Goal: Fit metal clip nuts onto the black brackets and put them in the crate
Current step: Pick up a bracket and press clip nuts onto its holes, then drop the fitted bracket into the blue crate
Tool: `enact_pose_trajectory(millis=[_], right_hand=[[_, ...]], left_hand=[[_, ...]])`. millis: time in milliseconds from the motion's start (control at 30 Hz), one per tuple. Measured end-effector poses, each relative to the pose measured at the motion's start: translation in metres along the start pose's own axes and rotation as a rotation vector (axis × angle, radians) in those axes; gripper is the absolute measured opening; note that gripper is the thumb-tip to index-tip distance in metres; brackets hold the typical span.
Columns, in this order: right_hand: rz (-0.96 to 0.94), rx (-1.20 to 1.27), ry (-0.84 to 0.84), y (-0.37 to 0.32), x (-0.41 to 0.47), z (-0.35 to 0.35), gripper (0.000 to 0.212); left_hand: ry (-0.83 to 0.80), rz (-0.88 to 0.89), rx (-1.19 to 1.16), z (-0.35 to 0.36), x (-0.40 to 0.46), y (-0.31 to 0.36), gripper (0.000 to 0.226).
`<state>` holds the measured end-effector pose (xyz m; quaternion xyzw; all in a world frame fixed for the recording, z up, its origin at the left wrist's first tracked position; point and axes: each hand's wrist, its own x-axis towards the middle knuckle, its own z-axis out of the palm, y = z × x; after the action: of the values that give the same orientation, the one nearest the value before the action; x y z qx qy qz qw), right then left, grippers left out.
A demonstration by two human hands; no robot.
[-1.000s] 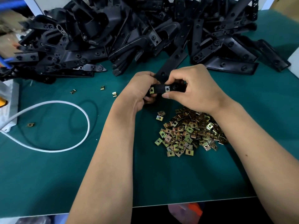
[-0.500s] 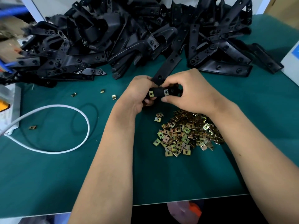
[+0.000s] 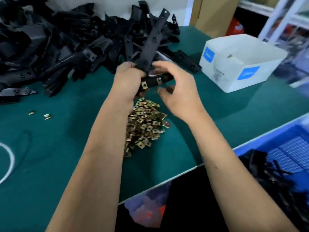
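My left hand (image 3: 128, 81) grips a black bracket (image 3: 150, 46) above the green mat; its long arm points up and away. Two brass clip nuts (image 3: 144, 84) sit on the bracket's short lower arm. My right hand (image 3: 177, 91) hovers at the end of that arm, fingers above and thumb below, spread and blurred, with a gap to the bracket. A heap of loose clip nuts (image 3: 143, 126) lies on the mat under my hands. A blue crate (image 3: 284, 139) at the lower right holds several black brackets (image 3: 270, 174).
A big pile of black brackets (image 3: 66, 46) fills the back left of the green table (image 3: 50, 156). A white box (image 3: 242, 64) stands at the right. Two stray nuts (image 3: 46, 116) and a white cable (image 3: 10, 158) lie at the left.
The view has swung right, bringing the white box and blue crate into sight. My left hand has lifted and tilted the bracket upright. My right hand's grip has loosened.
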<state>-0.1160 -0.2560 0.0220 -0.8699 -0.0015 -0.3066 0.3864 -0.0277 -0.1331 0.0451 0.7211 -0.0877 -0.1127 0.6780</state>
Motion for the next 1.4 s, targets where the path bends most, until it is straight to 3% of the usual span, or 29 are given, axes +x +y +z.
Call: enact_pose_trajectory(millis=[67,133,200,267,333,433,567,733,833,933,1033,1100,1300,1400], right_hand=[[0.198,0.362,0.263,0.012,-0.018,-0.031,0.074],[0.372,0.801,0.514,0.025,-0.038,-0.069,0.064],[0.447,1.100,0.597,0.043,-0.063,-0.113,0.044],[0.468,1.199,0.653,0.064,-0.097,-0.159,0.035],[0.468,1.188,0.730,0.086,-0.138,-0.198,0.041],[0.619,1.125,0.854,0.120,-0.203,-0.228,0.053],[0.951,1.102,1.114,0.163,-0.288,-0.237,0.036],[1.130,1.212,1.341,0.191,-0.342,-0.221,0.045],[1.367,0.986,1.444,0.204,-0.344,-0.207,0.035],[1.542,0.645,1.559,0.200,-0.328,-0.201,0.008],[1.506,0.289,1.511,0.195,-0.298,-0.203,0.017],[1.358,0.128,1.407,0.180,-0.266,-0.208,0.019],[0.707,-0.122,0.909,0.108,-0.140,-0.182,0.014],[0.521,-0.120,0.629,0.071,-0.085,-0.138,0.013]], left_hand=[[-0.091,0.085,0.000,0.059,-0.010,0.011,0.011],[-0.198,0.147,-0.010,0.121,-0.028,0.017,0.011],[-0.323,0.151,-0.022,0.177,-0.052,0.016,0.011],[-0.459,0.141,0.022,0.227,-0.083,0.010,0.021],[-0.585,0.128,0.123,0.271,-0.117,-0.005,0.032],[-0.805,0.058,0.273,0.321,-0.162,-0.050,0.027],[-1.018,-0.069,0.488,0.350,-0.208,-0.121,0.042],[-1.086,-0.071,0.667,0.345,-0.216,-0.176,0.040],[-1.059,-0.012,0.659,0.343,-0.212,-0.177,0.046],[-0.958,0.121,0.581,0.344,-0.202,-0.157,0.044],[-0.822,0.295,0.465,0.344,-0.185,-0.124,0.031],[-0.745,0.376,0.361,0.338,-0.174,-0.096,0.030],[-0.428,0.428,0.064,0.280,-0.126,-0.023,0.031],[-0.250,0.365,0.063,0.227,-0.091,-0.009,0.028]])
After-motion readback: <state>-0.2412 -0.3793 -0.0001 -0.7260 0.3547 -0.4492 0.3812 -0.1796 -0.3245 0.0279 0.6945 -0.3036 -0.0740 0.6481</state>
